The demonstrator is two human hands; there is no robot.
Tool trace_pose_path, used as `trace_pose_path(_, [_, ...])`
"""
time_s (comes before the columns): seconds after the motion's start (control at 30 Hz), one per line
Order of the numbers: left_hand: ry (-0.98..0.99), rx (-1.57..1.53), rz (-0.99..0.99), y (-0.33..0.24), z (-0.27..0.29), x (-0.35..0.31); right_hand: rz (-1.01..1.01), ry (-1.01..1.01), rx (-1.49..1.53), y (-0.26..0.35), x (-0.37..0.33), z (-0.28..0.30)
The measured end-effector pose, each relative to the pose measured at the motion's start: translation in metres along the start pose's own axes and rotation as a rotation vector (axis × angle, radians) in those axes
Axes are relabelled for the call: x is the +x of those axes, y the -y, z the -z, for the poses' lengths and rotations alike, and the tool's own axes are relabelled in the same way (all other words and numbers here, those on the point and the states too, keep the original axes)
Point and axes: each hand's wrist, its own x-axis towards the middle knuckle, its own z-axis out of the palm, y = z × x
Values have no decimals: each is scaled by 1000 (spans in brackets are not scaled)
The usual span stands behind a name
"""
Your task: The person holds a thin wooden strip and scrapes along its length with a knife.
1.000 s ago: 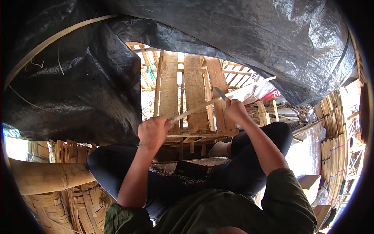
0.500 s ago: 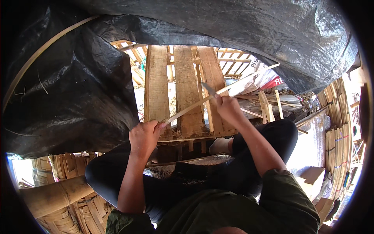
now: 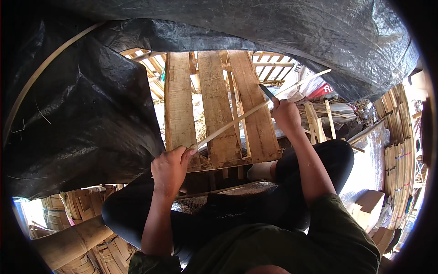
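One pale strip (image 3: 228, 126) | long axis diagonal | points away, rightward

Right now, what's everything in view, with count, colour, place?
Thin strip: 1, pale, across centre
Knife: 1, grey blade, right of centre
Planks: 3, brown, centre
Sheeting: uncounted, black, top and left
Curved strip: 1, tan, on sheeting
Pole: 1, tan, lower left
Woven strips: several, tan, lower left
Sack: 1 seen, white-red, upper right
Slat bundles: several, tan, far right
Box: 1 clear, brown, lower right
Shirt: 1, green, bottom
Legs: 2, dark-trousered, below
Left hand: 1, bare, gripping thin strip
Right hand: 1, bare, holding knife
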Motion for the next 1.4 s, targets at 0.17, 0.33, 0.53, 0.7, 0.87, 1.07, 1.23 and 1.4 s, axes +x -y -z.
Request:
trace_pose_path(0.17, [4,-9,-5,9,-4,0,609,21,-337,70,-68,-2])
trace_pose_path(0.33, [17,8,-2,5,-2,-5,23,-72,198,36,-32,10])
trace_pose_path(0.53, [-28,-13,-32,4,7,-15,52,26,290,11,-30,-7])
trace_pose_path(0.7, [-152,2,-86,6,-2,-27,61,-35,346,7,-48,-13])
trace_pose_path(0.87, [-160,24,-104,-2,-1,-34,278,0,87,-25,-49,-41])
trace_pose_path(1.07, [-122,24,-75,-6,6,-56,95,126,225,-1,-66,2])
trace_pose_path(1.23, [-121,10,-71,-9,18,-69,158,118,282,8,-87,15])
trace_pose_path(1.4, [-74,13,-44,-17,29,-83,227,34,337,28,-125,8])
